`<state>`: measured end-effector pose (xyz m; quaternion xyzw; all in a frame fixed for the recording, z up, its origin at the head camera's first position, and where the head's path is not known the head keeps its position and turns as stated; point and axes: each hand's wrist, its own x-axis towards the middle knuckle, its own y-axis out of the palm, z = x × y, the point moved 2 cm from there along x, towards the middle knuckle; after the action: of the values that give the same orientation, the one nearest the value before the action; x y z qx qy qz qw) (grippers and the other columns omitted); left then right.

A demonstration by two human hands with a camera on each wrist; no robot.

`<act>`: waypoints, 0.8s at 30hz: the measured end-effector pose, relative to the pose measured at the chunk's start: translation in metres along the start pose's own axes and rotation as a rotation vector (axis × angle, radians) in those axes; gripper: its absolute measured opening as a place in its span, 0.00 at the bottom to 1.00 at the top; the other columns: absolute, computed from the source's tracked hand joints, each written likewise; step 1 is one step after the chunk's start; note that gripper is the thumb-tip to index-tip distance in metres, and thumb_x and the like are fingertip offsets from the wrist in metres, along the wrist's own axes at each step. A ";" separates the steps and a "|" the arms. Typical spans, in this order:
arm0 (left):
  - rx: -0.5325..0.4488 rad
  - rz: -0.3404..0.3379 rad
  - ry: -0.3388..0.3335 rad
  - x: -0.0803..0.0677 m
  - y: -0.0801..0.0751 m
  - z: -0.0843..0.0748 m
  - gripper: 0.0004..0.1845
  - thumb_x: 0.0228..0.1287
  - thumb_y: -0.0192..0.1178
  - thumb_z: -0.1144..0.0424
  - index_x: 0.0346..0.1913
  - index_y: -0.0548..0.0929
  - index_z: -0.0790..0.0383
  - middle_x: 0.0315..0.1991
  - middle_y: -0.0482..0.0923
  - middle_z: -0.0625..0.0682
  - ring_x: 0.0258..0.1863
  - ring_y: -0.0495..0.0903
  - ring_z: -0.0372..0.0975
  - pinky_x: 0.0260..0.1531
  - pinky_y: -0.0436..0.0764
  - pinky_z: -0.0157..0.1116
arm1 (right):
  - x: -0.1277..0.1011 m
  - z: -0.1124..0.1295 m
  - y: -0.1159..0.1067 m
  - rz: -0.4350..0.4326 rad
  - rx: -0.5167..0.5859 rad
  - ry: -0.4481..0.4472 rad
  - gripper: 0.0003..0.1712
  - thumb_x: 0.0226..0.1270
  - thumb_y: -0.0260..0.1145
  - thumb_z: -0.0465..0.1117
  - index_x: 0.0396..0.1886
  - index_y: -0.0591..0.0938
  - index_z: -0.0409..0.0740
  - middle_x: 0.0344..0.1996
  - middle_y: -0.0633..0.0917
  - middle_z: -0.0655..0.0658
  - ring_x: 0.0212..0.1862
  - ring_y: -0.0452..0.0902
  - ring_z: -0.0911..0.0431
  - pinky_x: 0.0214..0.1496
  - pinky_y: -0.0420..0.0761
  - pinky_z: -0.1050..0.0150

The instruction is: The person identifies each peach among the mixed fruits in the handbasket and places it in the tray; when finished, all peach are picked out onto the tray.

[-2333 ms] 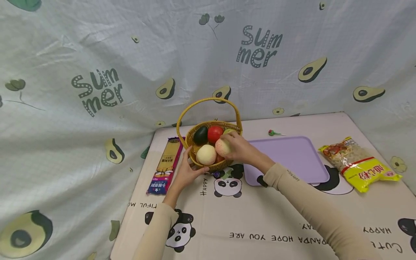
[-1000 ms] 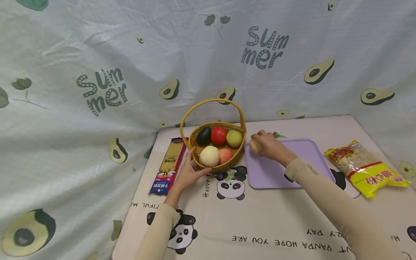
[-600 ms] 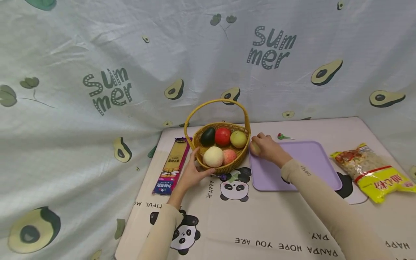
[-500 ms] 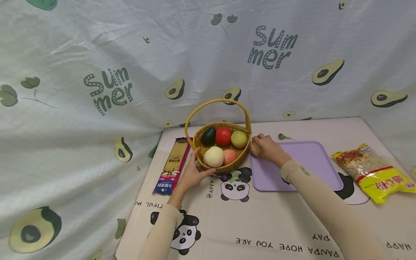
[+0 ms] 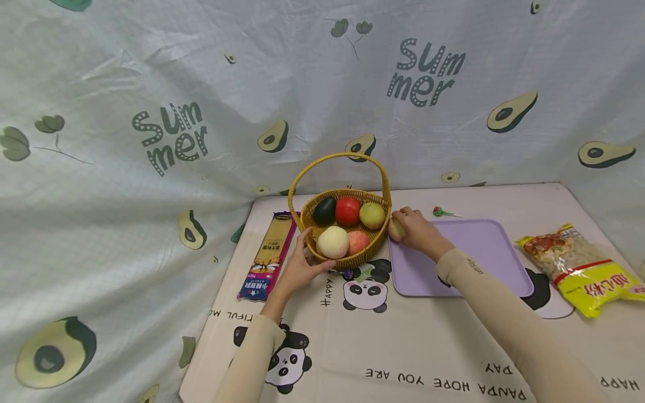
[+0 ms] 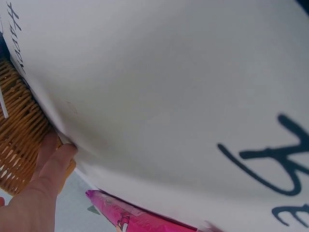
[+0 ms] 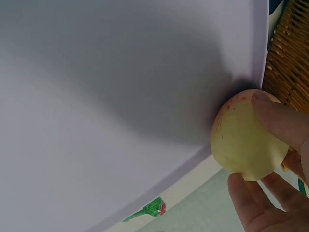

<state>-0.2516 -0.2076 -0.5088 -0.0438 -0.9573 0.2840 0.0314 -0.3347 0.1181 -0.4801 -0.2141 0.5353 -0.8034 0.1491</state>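
A yellow wicker basket [image 5: 360,260] with a tall hoop handle stands at the back middle of the table. Inside lie a dark green avocado [image 5: 325,211], a red fruit [image 5: 348,211], a yellow-green fruit [image 5: 372,215], a pale peach [image 5: 333,242] and a pinkish peach [image 5: 359,243]. My left hand [image 5: 297,271] holds the basket's near left side, thumb and fingers spread around its wall. With thumb and fingertips my right hand [image 5: 417,230] grips another peach [image 7: 248,137], yellow with red flecks, at the far left corner of a lilac tray [image 5: 468,263], close beside the basket.
A long pasta packet [image 5: 269,254] lies left of the basket. Behind the tray is a small lollipop [image 5: 439,211]. A yellow bag of noodles [image 5: 579,268] lies to the tray's right. A printed curtain [image 5: 322,101] hangs along the table's back edge.
My right hand has lifted the peach out of the basket and brought it right, down to the tray's corner. The left hand stays on the basket. The head view has swung slightly left.
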 end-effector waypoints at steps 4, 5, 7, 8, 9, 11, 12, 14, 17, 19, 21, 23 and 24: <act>-0.010 0.001 -0.001 -0.001 0.000 -0.001 0.58 0.58 0.77 0.44 0.83 0.48 0.43 0.83 0.54 0.58 0.81 0.58 0.61 0.73 0.69 0.62 | 0.000 0.002 -0.008 0.019 0.005 0.012 0.38 0.52 0.77 0.29 0.64 0.76 0.29 0.60 0.77 0.24 0.57 0.75 0.25 0.58 0.82 0.34; -0.014 0.003 0.000 -0.001 0.000 0.000 0.58 0.58 0.77 0.44 0.83 0.48 0.43 0.83 0.53 0.58 0.80 0.59 0.61 0.72 0.70 0.62 | 0.000 0.004 -0.011 0.028 0.008 0.017 0.39 0.52 0.78 0.30 0.65 0.76 0.29 0.61 0.76 0.23 0.58 0.74 0.25 0.59 0.82 0.33; -0.023 0.006 -0.004 -0.002 0.000 0.000 0.58 0.58 0.77 0.44 0.83 0.48 0.42 0.83 0.53 0.58 0.80 0.59 0.61 0.71 0.72 0.61 | 0.001 0.007 -0.020 0.055 0.016 0.036 0.42 0.52 0.80 0.33 0.68 0.74 0.31 0.65 0.74 0.23 0.62 0.72 0.24 0.60 0.81 0.32; -0.026 0.007 -0.006 -0.002 0.000 0.000 0.58 0.59 0.77 0.44 0.83 0.48 0.41 0.83 0.53 0.58 0.80 0.60 0.61 0.71 0.73 0.60 | 0.001 0.009 -0.025 0.067 0.021 0.044 0.44 0.53 0.80 0.34 0.70 0.73 0.32 0.67 0.72 0.23 0.63 0.70 0.23 0.61 0.80 0.31; -0.030 0.009 -0.007 -0.002 -0.001 0.000 0.58 0.58 0.77 0.45 0.83 0.48 0.40 0.83 0.53 0.57 0.80 0.60 0.60 0.71 0.73 0.60 | 0.002 0.011 -0.030 0.081 0.024 0.051 0.45 0.53 0.81 0.35 0.71 0.72 0.33 0.68 0.71 0.23 0.65 0.69 0.23 0.61 0.79 0.30; -0.036 0.010 -0.007 -0.002 -0.001 0.001 0.58 0.58 0.77 0.45 0.82 0.48 0.39 0.83 0.54 0.57 0.80 0.60 0.60 0.71 0.73 0.59 | 0.005 0.015 -0.041 0.106 0.023 0.063 0.47 0.54 0.81 0.37 0.74 0.70 0.36 0.71 0.69 0.25 0.68 0.66 0.23 0.60 0.79 0.28; -0.040 0.011 -0.009 -0.001 -0.001 0.001 0.58 0.58 0.77 0.45 0.82 0.48 0.38 0.83 0.54 0.57 0.80 0.61 0.59 0.71 0.73 0.59 | 0.007 0.017 -0.047 0.115 0.026 0.064 0.48 0.55 0.81 0.38 0.75 0.70 0.37 0.72 0.68 0.25 0.68 0.66 0.23 0.60 0.78 0.27; -0.046 0.016 -0.009 -0.001 -0.002 0.001 0.58 0.58 0.77 0.45 0.82 0.48 0.37 0.83 0.54 0.57 0.80 0.61 0.59 0.71 0.73 0.59 | 0.011 0.025 -0.057 0.129 0.042 0.048 0.48 0.55 0.81 0.38 0.75 0.70 0.38 0.72 0.67 0.25 0.70 0.64 0.24 0.63 0.77 0.27; -0.059 0.026 -0.014 -0.001 -0.003 0.000 0.58 0.58 0.77 0.44 0.82 0.47 0.37 0.83 0.53 0.57 0.79 0.62 0.60 0.71 0.74 0.59 | 0.018 0.041 -0.068 0.153 0.101 -0.010 0.48 0.55 0.81 0.37 0.75 0.70 0.38 0.73 0.68 0.26 0.73 0.64 0.27 0.70 0.73 0.29; -0.065 0.028 -0.018 -0.001 -0.003 0.000 0.58 0.58 0.77 0.44 0.83 0.47 0.38 0.83 0.53 0.57 0.79 0.63 0.60 0.70 0.74 0.59 | 0.022 0.057 -0.071 0.176 0.152 -0.059 0.48 0.55 0.82 0.38 0.75 0.71 0.39 0.73 0.68 0.28 0.74 0.64 0.30 0.75 0.69 0.32; -0.069 0.029 -0.014 -0.001 -0.003 0.000 0.59 0.58 0.77 0.44 0.83 0.47 0.41 0.83 0.53 0.58 0.79 0.63 0.61 0.70 0.74 0.60 | 0.024 0.074 -0.072 0.201 0.195 -0.111 0.48 0.55 0.83 0.39 0.75 0.72 0.40 0.73 0.69 0.29 0.74 0.65 0.33 0.76 0.68 0.33; -0.061 0.028 -0.005 -0.002 -0.002 0.000 0.59 0.58 0.77 0.44 0.83 0.47 0.42 0.83 0.54 0.58 0.79 0.62 0.61 0.70 0.74 0.61 | 0.025 0.093 -0.068 0.230 0.222 -0.165 0.46 0.55 0.83 0.39 0.74 0.73 0.42 0.72 0.71 0.32 0.74 0.67 0.35 0.76 0.70 0.35; -0.056 0.026 0.000 -0.002 -0.002 0.001 0.59 0.58 0.77 0.45 0.83 0.47 0.43 0.83 0.54 0.59 0.79 0.61 0.61 0.71 0.73 0.61 | 0.025 0.102 -0.065 0.248 0.230 -0.193 0.45 0.55 0.83 0.39 0.73 0.74 0.43 0.72 0.71 0.33 0.73 0.68 0.35 0.75 0.71 0.36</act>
<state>-0.2500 -0.2098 -0.5082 -0.0572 -0.9643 0.2574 0.0263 -0.3058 0.0505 -0.3811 -0.2043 0.4456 -0.8103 0.3211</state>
